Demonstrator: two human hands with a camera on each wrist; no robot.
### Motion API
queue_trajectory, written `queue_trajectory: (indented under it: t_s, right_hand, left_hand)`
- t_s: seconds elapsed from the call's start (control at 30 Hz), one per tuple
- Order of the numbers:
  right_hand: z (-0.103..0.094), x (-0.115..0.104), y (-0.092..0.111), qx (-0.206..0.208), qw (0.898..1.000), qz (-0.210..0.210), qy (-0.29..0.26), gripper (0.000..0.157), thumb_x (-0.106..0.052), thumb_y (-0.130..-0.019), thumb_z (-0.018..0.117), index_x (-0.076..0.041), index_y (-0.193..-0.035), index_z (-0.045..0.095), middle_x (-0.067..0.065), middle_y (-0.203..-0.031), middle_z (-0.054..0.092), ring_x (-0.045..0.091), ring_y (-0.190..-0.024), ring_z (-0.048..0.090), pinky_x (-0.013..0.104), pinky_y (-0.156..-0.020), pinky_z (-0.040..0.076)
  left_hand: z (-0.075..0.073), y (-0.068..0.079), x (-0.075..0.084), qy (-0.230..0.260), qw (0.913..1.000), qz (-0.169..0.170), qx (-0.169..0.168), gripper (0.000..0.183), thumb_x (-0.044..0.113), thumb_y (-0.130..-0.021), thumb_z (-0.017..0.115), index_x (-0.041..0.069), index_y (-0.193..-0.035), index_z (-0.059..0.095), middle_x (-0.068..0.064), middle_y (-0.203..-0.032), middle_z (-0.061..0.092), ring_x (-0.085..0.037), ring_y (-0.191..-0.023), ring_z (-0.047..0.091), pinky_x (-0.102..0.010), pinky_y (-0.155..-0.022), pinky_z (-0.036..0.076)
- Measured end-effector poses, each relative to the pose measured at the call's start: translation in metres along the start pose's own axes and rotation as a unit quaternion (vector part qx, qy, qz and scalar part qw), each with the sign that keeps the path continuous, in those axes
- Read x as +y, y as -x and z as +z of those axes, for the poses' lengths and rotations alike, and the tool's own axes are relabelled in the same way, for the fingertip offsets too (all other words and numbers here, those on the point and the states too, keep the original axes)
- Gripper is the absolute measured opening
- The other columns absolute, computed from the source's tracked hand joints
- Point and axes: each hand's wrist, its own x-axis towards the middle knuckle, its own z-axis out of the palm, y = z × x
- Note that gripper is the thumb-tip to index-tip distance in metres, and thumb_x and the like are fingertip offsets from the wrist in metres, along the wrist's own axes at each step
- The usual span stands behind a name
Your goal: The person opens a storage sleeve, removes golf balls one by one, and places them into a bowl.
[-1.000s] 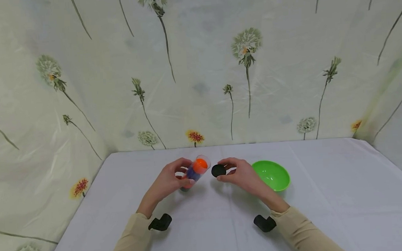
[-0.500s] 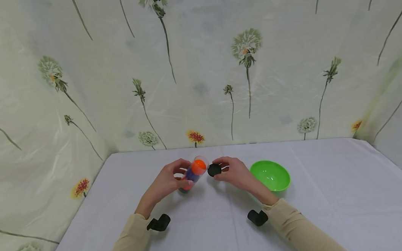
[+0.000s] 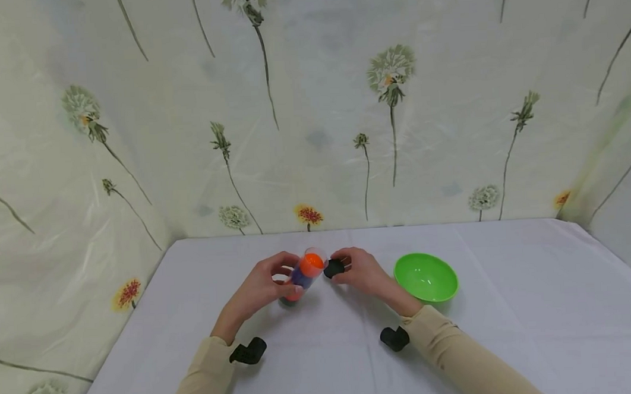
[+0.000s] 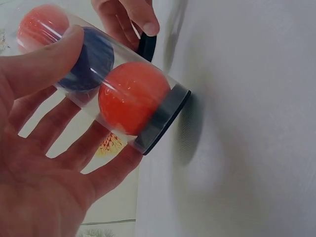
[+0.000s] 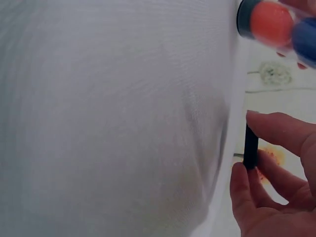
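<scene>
Black disc (image 3: 333,268), probably plastic, is pinched near a clear tube (image 3: 303,276) of balls (image 4: 132,98).

no readable text, labels, brands, numbers or signs visible.

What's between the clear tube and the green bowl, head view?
The right hand, pinching the black cap, lies between the clear tube and the green bowl. The head view shows it, the cap on the tube's side.
</scene>
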Motion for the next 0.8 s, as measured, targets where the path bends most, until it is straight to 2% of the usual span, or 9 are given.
queue_trajectory:
  t_s: [0.2,0.43,0.8]
  right_hand:
    - [0.0,0.001,-0.005,-0.012,0.999,-0.003,0.03,0.042,-0.005,-0.076,0.082,-0.001,-0.116,0.068,0.011,-0.108,0.065,0.026,-0.097,0.061,0.038,-0.082,0.052]
    - [0.002,0.002,-0.01,-0.031,0.999,0.015,0.023,0.04,-0.006,-0.079,0.081,-0.004,-0.117,0.069,0.009,-0.108,0.066,0.025,-0.096,0.061,0.036,-0.083,0.053]
    - [0.003,0.005,-0.014,-0.047,0.998,0.011,0.029,0.038,-0.007,-0.08,0.08,-0.005,-0.117,0.069,0.011,-0.111,0.065,0.024,-0.096,0.061,0.039,-0.086,0.05]
  left_hand:
    - [0.0,-0.002,0.002,-0.008,0.9999,0.01,-0.001,0.038,0.001,-0.084,0.075,0.007,-0.119,0.062,-0.007,-0.118,0.062,-0.032,-0.109,0.056,-0.045,-0.093,0.048]
    - [0.001,-0.001,0.004,-0.013,0.9999,-0.004,0.004,0.038,0.0,-0.083,0.075,0.009,-0.118,0.063,-0.006,-0.118,0.062,-0.033,-0.109,0.056,-0.046,-0.092,0.048]
    - [-0.001,0.002,0.002,-0.004,0.9999,0.011,0.002,0.038,-0.001,-0.084,0.074,0.005,-0.119,0.062,-0.01,-0.12,0.061,-0.036,-0.11,0.055,-0.051,-0.095,0.046]
